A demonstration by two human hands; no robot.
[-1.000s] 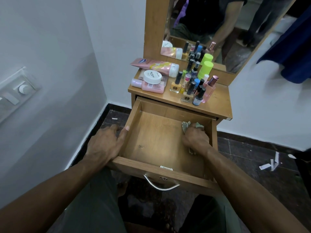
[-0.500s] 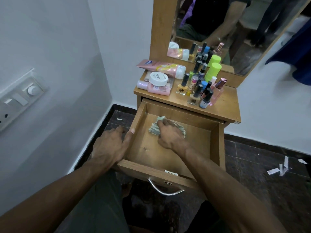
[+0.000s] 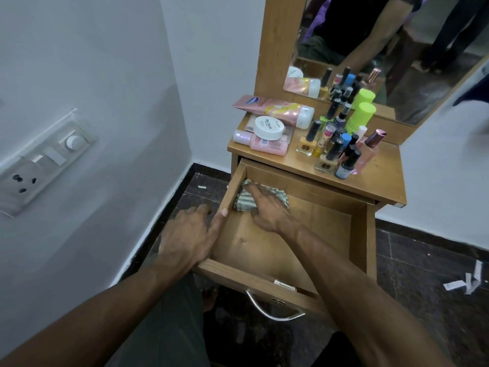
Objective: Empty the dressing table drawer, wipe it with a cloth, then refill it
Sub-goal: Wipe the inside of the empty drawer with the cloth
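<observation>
Right hand [image 3: 267,210], fingers flat, presses striped green-white cloth [image 3: 244,200] into far-left corner of open wooden drawer [image 3: 360,234]. Left hand [image 3: 188,234] grips drawer's left wall, thumb inside.

A small wooden worktop [image 3: 378,178] sits in front of a mirror, its right part bare. At the back left corner a pink tube [image 3: 272,108] lies on its side, its white cap toward the middle. In front of it, near the left edge, a pink bottle [image 3: 262,144] lies flat with a white round jar [image 3: 269,127] resting on top. Toward the middle stands a tight cluster of nail polish bottles [image 3: 334,151], reaching almost to the front edge. Behind them, against the back edge, stands a lime green container [image 3: 362,116]. A pink perfume bottle [image 3: 369,151] stands upright just right of the cluster.
</observation>
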